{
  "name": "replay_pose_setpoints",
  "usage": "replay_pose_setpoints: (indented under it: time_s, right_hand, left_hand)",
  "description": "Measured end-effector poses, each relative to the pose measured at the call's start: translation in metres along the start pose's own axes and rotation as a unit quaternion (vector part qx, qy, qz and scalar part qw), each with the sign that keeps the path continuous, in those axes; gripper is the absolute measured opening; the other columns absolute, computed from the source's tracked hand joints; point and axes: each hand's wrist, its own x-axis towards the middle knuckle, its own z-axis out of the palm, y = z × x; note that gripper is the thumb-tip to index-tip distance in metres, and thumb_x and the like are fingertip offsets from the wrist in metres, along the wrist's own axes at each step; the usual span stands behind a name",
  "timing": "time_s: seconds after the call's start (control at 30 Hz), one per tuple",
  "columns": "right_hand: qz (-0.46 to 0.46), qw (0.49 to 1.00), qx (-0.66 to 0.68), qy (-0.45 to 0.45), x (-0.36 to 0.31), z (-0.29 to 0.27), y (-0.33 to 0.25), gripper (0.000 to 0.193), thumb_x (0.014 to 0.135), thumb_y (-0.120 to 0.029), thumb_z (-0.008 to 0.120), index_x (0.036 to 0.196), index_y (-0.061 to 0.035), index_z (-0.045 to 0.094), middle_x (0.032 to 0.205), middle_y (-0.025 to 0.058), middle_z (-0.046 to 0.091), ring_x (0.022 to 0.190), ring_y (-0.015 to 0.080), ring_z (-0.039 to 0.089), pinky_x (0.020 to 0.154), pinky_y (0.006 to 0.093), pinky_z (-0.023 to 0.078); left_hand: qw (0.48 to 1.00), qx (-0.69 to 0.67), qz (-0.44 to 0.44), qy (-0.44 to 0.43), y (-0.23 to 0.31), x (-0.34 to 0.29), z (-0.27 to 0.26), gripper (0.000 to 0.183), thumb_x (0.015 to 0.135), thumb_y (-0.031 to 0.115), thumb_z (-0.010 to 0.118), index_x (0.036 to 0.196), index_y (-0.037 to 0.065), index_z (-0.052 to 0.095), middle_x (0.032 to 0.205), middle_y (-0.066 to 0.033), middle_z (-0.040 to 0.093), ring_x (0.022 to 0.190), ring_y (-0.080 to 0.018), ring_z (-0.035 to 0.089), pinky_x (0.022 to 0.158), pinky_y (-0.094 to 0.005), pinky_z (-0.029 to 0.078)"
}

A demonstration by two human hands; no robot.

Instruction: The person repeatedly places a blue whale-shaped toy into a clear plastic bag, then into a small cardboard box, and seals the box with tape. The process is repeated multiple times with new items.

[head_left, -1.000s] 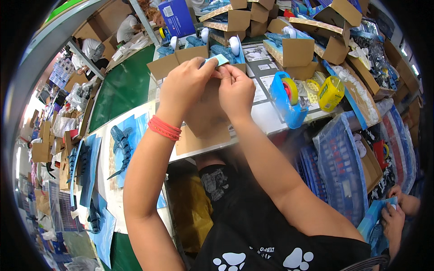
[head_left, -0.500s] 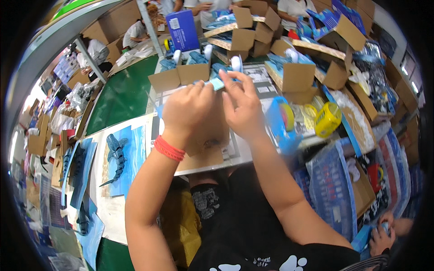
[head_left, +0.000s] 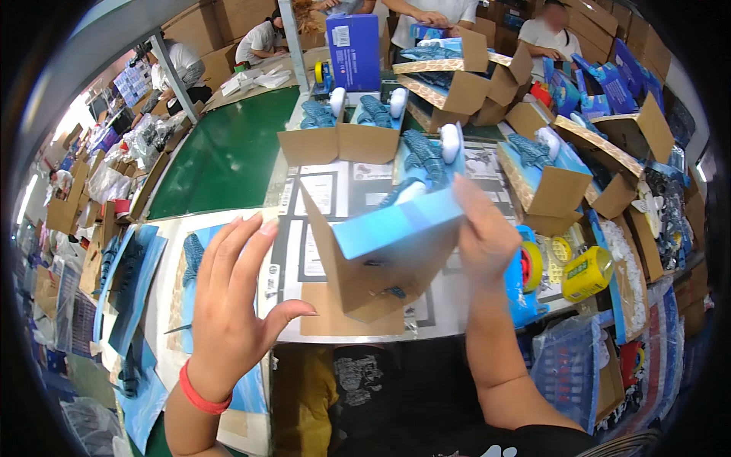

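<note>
The left hand (head_left: 236, 305) is wide, with its fingers spread and its thumb sticking out to the side. It holds nothing. A red woven band (head_left: 204, 390) goes around that wrist. The right hand (head_left: 487, 236) is a bit blurry, but it holds one end of a brown cardboard box with a bright blue strip along its top (head_left: 381, 266). The box is in the middle, over the near edge of the white tabletop (head_left: 449, 312) — one brown flap stands up on its left side. A flat piece of light brown cardboard (head_left: 320, 320) lies under it.

Just behind the box is a blue spotted shark toy (head_left: 425, 156) with a round white piece (head_left: 450, 143) next to it. Farther back, two open brown boxes (head_left: 339, 143) hold more blue toys. Near the right hand are a blue plastic tape holder (head_left: 525, 308) with a yellow roll (head_left: 535, 266) and a yellow plastic jar (head_left: 588, 274) that leans over. A dark blue shark toy (head_left: 192, 259) lies by the left hand, which hides part of it.
</note>
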Motion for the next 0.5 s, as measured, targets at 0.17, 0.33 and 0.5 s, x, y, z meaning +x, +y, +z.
replay_pose_setpoints:
  time_s: [0.17,0.33,0.5]
  right_hand:
    - [0.068,0.996,0.025,0.057,0.002,0.014,0.017,0.029,0.079,0.015,0.065,0.101,0.0003,0.077,0.103,0.0184,0.076,0.097,0.0256,0.075,0.09,0.0312,0.057]
    - [0.157,0.968,0.107,0.166,0.007,0.017,0.014,0.029,0.083,0.017,0.06,0.102,0.0032,0.077,0.105,0.0159,0.076,0.099,0.0212,0.074,0.092,0.03,0.055]
    - [0.18,0.929,0.192,0.261,0.015,-0.003,0.024,0.03,0.086,0.017,0.055,0.105,0.0051,0.076,0.106,0.0147,0.076,0.101,0.0205,0.072,0.095,0.0299,0.053]
  left_hand:
    - [0.973,-0.169,-0.12,-0.101,-0.064,-0.034,0.066,0.116,0.067,0.037,0.091,0.155,-0.002,0.027,0.151,-0.0239,0.041,0.136,-0.0398,0.045,0.113,-0.0446,0.037]
    - [0.948,-0.264,-0.122,-0.129,-0.063,-0.029,0.108,0.138,0.059,0.051,0.093,0.161,0.004,0.012,0.158,-0.0219,0.032,0.142,-0.0376,0.037,0.117,-0.0468,0.032]
    - [0.952,-0.276,-0.116,-0.066,-0.04,-0.003,0.076,0.132,0.052,0.046,0.098,0.154,-0.002,0.031,0.139,-0.0166,0.05,0.133,-0.0316,0.042,0.113,-0.0435,0.032]
